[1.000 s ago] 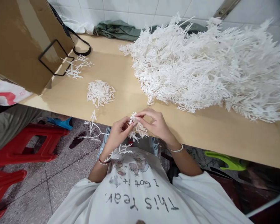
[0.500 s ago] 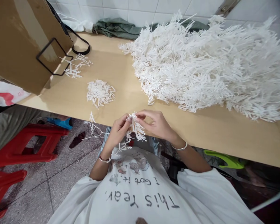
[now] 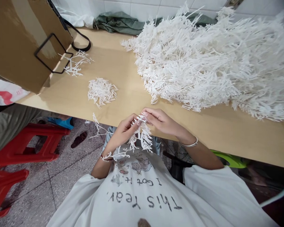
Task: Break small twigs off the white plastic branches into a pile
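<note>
Just past the table's front edge, over my lap, my left hand [image 3: 126, 130] is closed on a branching white plastic sprig [image 3: 145, 137]. Its thin twigs stick out left of the hand and hang below it. My right hand [image 3: 162, 121] pinches the top of the same sprig, with thumb and forefinger close to the left fingertips. The exact spot between the fingers is partly hidden. A small heap of short white pieces [image 3: 102, 91] lies on the table ahead and to the left of my hands.
A large mound of white branching sprigs [image 3: 203, 63] covers the table's right side. Some bare white branches [image 3: 77, 64] lie beside a cardboard box [image 3: 21, 41] and a black wire frame [image 3: 49, 52] at left. Red stools [image 3: 35, 142] stand on the floor, near a person's leg.
Both hands have shifted slightly right with the sprig. My right fingers have closed in on its top, nearer the left fingertips.
</note>
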Tool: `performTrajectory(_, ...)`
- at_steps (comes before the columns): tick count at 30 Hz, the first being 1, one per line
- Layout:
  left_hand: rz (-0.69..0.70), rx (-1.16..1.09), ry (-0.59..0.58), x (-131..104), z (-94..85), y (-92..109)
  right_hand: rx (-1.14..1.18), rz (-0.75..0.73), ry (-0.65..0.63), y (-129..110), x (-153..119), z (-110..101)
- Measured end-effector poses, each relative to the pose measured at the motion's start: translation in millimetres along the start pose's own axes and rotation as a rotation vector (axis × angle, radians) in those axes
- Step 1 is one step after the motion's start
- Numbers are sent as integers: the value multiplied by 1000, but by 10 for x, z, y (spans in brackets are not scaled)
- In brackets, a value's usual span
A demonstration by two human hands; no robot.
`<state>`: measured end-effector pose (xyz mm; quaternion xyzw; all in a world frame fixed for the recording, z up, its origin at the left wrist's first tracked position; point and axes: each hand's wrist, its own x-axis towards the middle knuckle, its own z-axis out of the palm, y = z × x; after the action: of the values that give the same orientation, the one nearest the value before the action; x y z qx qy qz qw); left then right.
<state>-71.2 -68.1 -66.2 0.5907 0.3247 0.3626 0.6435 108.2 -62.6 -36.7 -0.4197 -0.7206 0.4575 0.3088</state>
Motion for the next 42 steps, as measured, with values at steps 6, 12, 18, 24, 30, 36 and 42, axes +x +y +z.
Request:
performTrajectory(6,-84,-143,26,-30,47,-36,75,19,20,39,18,87)
performTrajectory(12,-54,-70,146,-60,82,-88,11,-57,139,46,30,162)
performTrajectory(18,-60,-138,117,-87,27,-103,-337,-266,97,-21,-17,84)
performTrajectory(24,-206,-293,21,-148,-27,-61,-268,-193,-44,-127,-45,2)
performTrajectory(30,-227,-254,-117,-165,-130,-58,7,-13,-237,-144,-51,-2)
performTrajectory(36,-125,-15,-307,-113,-247,-32,-3,33,-196,-134,-11,-5)
performTrajectory(42,-78,94,-309,-103,-287,37,-157,-93,-406,-186,22,-80)
